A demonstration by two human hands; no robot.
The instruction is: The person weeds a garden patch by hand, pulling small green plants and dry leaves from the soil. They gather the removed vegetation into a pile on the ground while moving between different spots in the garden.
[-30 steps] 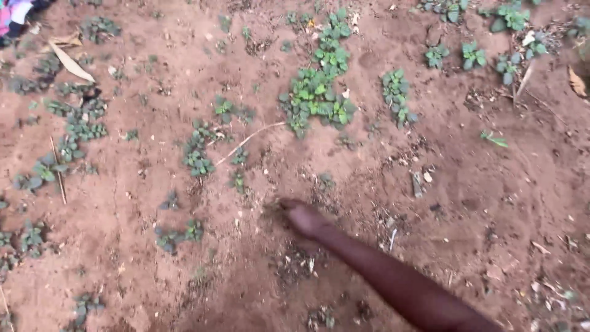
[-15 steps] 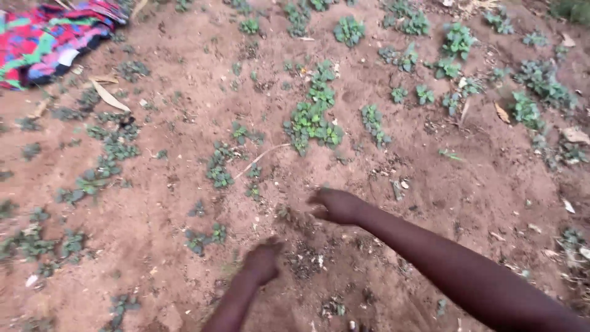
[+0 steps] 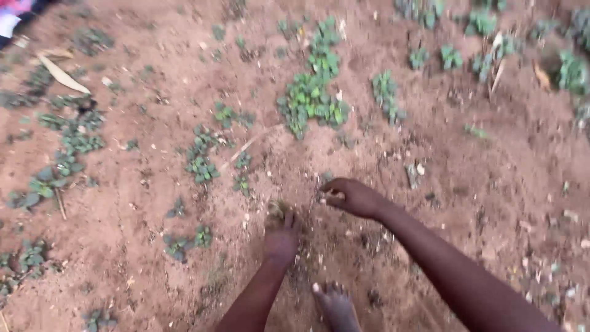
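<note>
Here both hands, left hand [image 3: 281, 237] and right hand [image 3: 350, 197], meet bare soil [image 3: 479, 190] beside seedlings [image 3: 310, 98].

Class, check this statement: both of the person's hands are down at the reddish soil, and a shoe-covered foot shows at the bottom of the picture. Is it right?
Not quite. The head view shows the left hand and right hand at the reddish soil, but the foot at the bottom is bare, toes showing, not in a shoe.

Small soil clump [image 3: 275, 211] in left fingertips
</note>
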